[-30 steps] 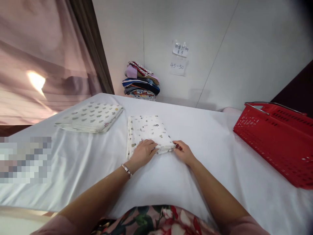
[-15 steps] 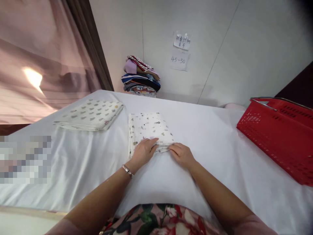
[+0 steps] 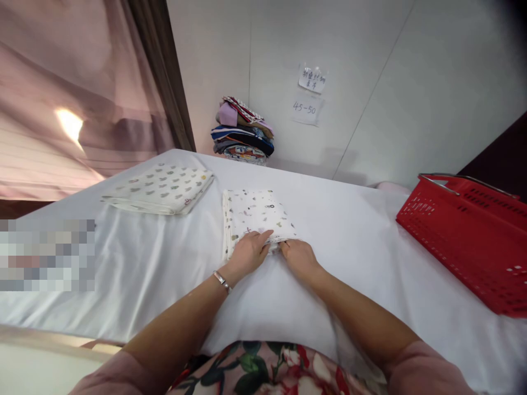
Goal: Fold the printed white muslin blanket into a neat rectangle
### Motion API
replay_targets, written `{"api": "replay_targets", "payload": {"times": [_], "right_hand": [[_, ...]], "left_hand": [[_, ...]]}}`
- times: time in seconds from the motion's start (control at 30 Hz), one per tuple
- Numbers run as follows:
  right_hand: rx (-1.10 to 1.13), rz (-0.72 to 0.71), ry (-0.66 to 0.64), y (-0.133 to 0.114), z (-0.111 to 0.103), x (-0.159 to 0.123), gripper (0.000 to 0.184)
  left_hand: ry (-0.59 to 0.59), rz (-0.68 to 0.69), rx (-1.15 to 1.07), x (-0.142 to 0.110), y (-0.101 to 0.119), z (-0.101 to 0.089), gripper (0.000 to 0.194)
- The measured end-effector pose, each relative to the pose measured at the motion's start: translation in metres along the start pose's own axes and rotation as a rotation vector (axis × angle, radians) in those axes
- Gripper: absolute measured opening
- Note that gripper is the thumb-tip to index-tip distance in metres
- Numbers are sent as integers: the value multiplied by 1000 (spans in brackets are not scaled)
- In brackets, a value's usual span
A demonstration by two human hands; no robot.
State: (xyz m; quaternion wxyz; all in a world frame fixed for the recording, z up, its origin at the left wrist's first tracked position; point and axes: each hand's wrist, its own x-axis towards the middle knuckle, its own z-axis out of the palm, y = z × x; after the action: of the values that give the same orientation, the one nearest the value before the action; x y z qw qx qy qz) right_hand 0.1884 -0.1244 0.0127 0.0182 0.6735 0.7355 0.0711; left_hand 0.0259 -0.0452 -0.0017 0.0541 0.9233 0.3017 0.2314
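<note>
A white cloth with small scattered prints (image 3: 255, 211), folded into a layered square, lies in front of me on the white-covered table (image 3: 349, 230). My left hand (image 3: 251, 251) grips its near edge, thumb and fingers closed on the layers. Close beside it, my right hand (image 3: 300, 257) is closed on the near right corner, its fingertips partly hidden under the folds. To the left, apart from both hands, lies another folded cloth (image 3: 164, 189), cream with grey patterns.
A red plastic basket (image 3: 461, 236) with metal handles stands at the right. Behind the table's far edge rises a stack of folded fabrics (image 3: 242, 131) against the wall. Handwritten paper signs (image 3: 305, 108) hang above. A pink curtain (image 3: 49, 82) is at the left.
My right hand has shifted slightly left along the near edge, its fingers tucking in at the layers. My left hand keeps its hold. The whole view has turned a little.
</note>
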Motion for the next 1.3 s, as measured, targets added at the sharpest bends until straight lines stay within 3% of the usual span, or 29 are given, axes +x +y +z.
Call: {"api": "replay_targets", "payload": {"times": [0.6, 0.77, 0.9, 1.0, 1.17, 1.3], "right_hand": [[-106, -45, -102, -13, -12, 14, 28], [-116, -57, -83, -20, -10, 20, 25], [-129, -85, -54, -22, 0, 26, 27], [-138, -106, -43, -21, 6, 29, 27], [-97, -176, -24, -13, 5, 25, 27], [-55, -229, 18, -5, 10, 14, 25]], "left_hand": [[-40, -75, -96, -1, 1, -2, 38], [-82, -113, -199, -5, 1, -12, 38], [-178, -207, -349, 12, -15, -34, 44], [-150, -208, -225, 37, -35, -42, 47], [-256, -190, 52, 73, -68, -16, 57], [-285, -206, 61, 75, -82, 7, 67]]}}
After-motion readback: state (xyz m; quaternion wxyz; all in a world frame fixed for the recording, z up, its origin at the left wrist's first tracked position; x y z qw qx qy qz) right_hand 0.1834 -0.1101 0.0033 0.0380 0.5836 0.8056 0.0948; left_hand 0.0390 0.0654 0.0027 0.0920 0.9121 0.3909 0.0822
